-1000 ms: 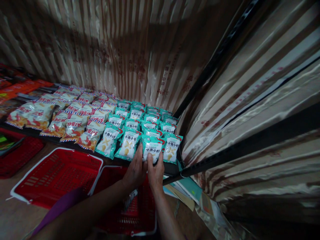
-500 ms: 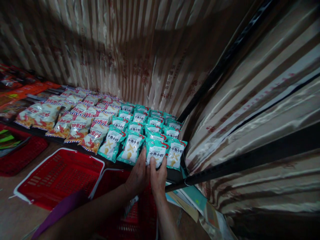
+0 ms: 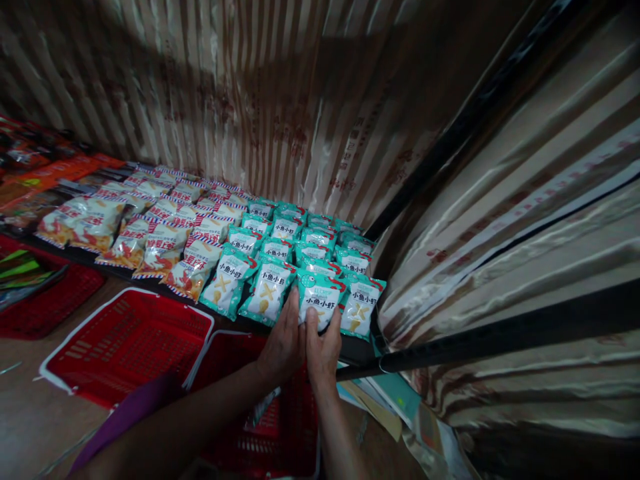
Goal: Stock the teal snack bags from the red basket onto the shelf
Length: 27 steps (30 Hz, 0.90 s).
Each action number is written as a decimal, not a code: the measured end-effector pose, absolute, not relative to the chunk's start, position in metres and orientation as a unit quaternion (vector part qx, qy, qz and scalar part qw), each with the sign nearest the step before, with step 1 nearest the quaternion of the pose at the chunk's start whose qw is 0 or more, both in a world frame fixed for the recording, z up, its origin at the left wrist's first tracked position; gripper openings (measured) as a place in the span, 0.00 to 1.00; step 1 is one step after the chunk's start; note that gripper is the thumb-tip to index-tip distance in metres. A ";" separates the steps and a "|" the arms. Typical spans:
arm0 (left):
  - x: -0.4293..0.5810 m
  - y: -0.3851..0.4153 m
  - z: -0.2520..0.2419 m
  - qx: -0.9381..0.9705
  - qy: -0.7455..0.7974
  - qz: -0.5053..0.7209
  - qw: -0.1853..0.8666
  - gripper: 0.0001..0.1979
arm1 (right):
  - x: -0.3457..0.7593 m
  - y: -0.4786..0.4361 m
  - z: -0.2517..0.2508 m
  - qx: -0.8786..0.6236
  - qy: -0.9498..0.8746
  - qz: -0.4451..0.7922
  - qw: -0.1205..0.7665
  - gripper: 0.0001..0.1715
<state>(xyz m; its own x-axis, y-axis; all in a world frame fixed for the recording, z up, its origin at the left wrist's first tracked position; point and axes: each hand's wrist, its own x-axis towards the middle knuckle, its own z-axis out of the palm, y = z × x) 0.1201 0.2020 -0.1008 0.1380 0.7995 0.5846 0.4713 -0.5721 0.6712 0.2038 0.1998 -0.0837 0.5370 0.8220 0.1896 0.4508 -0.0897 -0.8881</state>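
At the front edge of the shelf [image 3: 361, 349], third from left in the front row of teal bags, sits the held bag [image 3: 320, 297]: teal ends, white middle, dark lettering. Both hands are on it. Left hand [image 3: 283, 341]: fingers straight, laid along the bag's left edge. Right hand [image 3: 324, 345]: thumb on the printed face near the bottom, fingers along the right edge, so bag is gripped between the two. Hands are close together at its base, wrists apart.

Orientation: printed face toward camera, top seal toward the curtain [image 3: 280, 100], bottom end toward the person. Long axis runs roughly front to back, leaning a bit, lettering reads right way up from here. Lower end is covered by the hands; can't tell if it touches the shelf.

Neighbors: teal bag [image 3: 267, 290] just left, another teal bag [image 3: 363, 307] just right, both face up the same way. More teal bags [image 3: 285, 227] in rows behind. Further left, striped-edge white bags [image 3: 163, 245], then orange packs [image 3: 55, 170].

Below the shelf: red basket [image 3: 130, 337] with white rim, second red basket [image 3: 293, 427] under the forearms. Black bar [image 3: 500, 330] off to the right.
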 end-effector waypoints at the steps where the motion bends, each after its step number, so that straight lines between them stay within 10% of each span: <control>1: 0.120 0.203 -0.101 0.737 0.431 0.494 0.166 0.31 | 0.204 0.200 -0.084 -0.715 -0.445 0.178 0.509 0.43; 27: 0.118 0.203 -0.099 0.737 0.456 0.480 0.136 0.31 | 0.196 0.202 -0.088 -0.728 -0.442 0.150 0.502 0.47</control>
<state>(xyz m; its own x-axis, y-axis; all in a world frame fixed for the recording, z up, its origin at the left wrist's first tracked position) 0.1183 0.2033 -0.0985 0.1225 0.8031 0.5831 0.5411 -0.5466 0.6392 0.1959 0.2020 -0.0881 0.5634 0.7950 0.2249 0.4933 -0.1053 -0.8635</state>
